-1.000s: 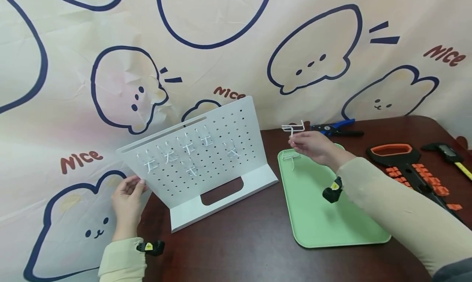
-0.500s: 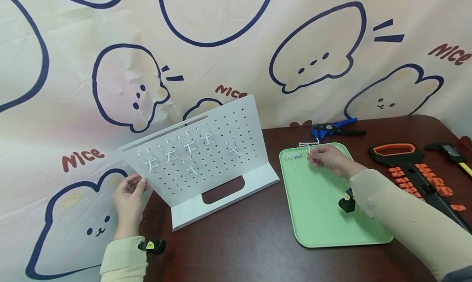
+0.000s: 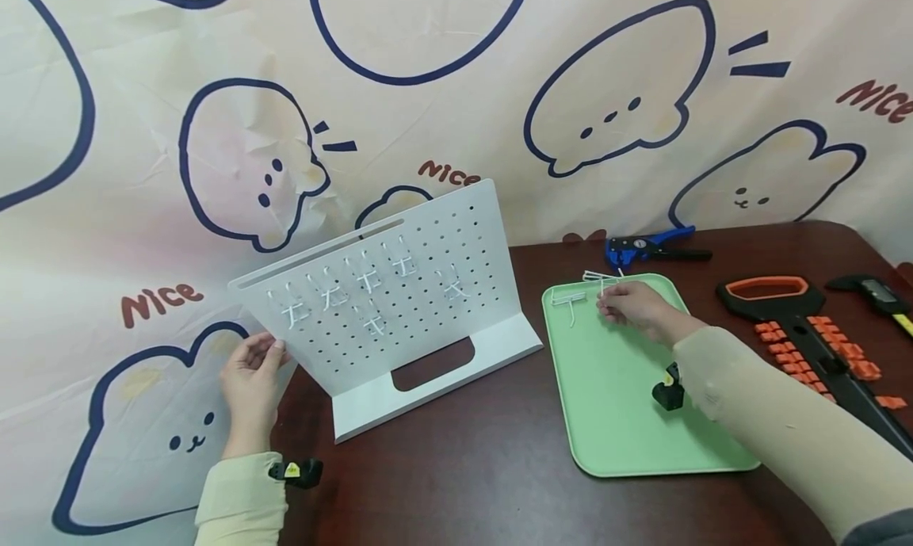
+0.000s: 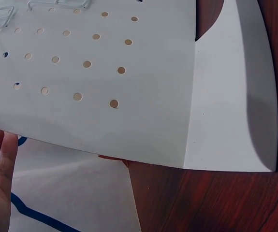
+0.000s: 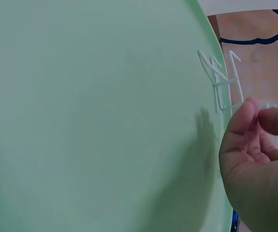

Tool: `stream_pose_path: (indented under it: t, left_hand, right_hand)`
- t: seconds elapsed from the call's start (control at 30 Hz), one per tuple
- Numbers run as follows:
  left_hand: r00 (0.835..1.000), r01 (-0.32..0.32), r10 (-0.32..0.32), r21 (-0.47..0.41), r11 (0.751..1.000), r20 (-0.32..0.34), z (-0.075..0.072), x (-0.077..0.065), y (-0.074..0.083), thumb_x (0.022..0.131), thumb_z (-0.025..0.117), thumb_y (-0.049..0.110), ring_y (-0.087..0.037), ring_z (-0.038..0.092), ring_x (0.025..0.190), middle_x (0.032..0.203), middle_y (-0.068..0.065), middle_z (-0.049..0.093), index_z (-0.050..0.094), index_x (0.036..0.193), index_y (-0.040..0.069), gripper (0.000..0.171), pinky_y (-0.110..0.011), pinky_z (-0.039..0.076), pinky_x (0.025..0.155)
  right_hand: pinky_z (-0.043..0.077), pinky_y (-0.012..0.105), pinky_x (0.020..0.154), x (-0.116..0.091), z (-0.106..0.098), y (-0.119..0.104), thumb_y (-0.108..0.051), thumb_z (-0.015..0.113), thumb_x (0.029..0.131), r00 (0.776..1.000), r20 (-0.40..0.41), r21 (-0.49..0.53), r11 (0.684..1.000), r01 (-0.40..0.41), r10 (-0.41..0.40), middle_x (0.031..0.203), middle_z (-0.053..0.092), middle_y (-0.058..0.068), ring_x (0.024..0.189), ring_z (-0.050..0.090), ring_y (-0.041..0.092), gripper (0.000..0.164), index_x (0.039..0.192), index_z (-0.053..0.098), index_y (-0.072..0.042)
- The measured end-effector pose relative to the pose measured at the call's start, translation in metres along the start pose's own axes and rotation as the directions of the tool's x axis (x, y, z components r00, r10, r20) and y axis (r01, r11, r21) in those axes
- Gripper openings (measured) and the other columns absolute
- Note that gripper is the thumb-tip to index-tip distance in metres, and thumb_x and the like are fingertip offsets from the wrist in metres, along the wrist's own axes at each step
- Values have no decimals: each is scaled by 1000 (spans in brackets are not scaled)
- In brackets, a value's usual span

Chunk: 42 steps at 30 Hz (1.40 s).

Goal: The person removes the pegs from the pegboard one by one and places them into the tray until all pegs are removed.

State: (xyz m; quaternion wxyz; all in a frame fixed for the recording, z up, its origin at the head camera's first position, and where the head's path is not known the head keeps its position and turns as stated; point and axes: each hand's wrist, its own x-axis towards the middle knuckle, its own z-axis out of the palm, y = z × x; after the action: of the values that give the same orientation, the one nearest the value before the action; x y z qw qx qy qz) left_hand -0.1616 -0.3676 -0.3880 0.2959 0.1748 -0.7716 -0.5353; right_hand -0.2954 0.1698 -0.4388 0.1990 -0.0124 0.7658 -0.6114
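A white pegboard stand (image 3: 456,237) leans back on the table, with several white wire hooks (image 3: 367,280) hung in its holes. My left hand (image 3: 250,383) pinches its left edge, thumb in front; in the left wrist view the fingers (image 4: 4,159) show just past that edge. Over the far end of the green tray (image 3: 642,419), my right hand (image 3: 638,307) pinches the stem of a white wire hook (image 3: 597,276). Another wire hook (image 3: 568,299) lies at the tray's far left corner, left of that hand. In the right wrist view my fingers mostly hide the pinched hook.
Blue-and-black pliers (image 3: 645,246) lie just behind the tray. To its right are a black-and-orange handled tool (image 3: 770,296), several orange pieces (image 3: 842,344) and a digital caliper (image 3: 873,292). A printed cloth (image 3: 442,126) hangs behind the dark wooden table (image 3: 485,483).
My right hand has come down and to the right with the hook, from above the tray's far left corner to its far edge. My left hand keeps its hold on the pegboard.
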Motion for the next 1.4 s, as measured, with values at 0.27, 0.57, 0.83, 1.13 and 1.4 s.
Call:
stream_pose_path:
  t: [0.27, 0.57, 0.83, 1.13, 1.4]
  left_hand:
    - [1000, 0, 0, 42, 999, 1, 1, 2, -2, 103, 64, 8, -2, 64, 86, 97, 12, 64, 63, 121, -4, 22, -9, 53, 79]
    - [1000, 3, -3, 29, 1000, 2, 0, 3, -4, 103, 64, 8, -2, 64, 85, 95, 13, 64, 64, 119, -1, 19, -9, 53, 78]
    - [1000, -10, 10, 10, 1000, 0, 0, 2, -3, 102, 64, 6, -2, 64, 85, 95, 12, 64, 64, 118, -3, 18, -9, 53, 78]
    - [999, -32, 32, -18, 999, -11, 1, -1, 1, 101, 65, 2, -2, 65, 82, 92, 12, 65, 66, 113, -2, 12, -10, 54, 76]
    - [1000, -24, 23, -31, 999, -11, 1, -1, 1, 101, 65, 2, -3, 65, 82, 91, 11, 65, 66, 112, -1, 12, -10, 54, 76]
  right_hand:
    - [53, 20, 77, 3, -3, -6, -3, 32, 110, 994, -94, -55, 997, -54, 48, 126, 54, 25, 90, 56, 10, 38, 140, 38, 19]
    - [53, 22, 78, 4, -1, -6, -5, 29, 110, 986, -159, -57, 997, -52, 42, 121, 54, 23, 90, 55, 11, 36, 139, 36, 16]
    - [55, 24, 81, 3, 2, -8, -13, 33, 113, 990, -142, -49, 999, -3, -4, 117, 59, 19, 87, 59, 7, 35, 137, 37, 12]
    - [54, 31, 86, 3, -1, -3, -20, 46, 112, 982, -186, -66, 998, 9, -21, 118, 61, 19, 97, 59, 19, 33, 130, 52, 7]
    - [45, 30, 73, 7, 1, 5, -15, 54, 107, 986, -166, -231, 973, -20, -20, 87, 64, 3, 80, 55, 18, 22, 109, 63, 5]
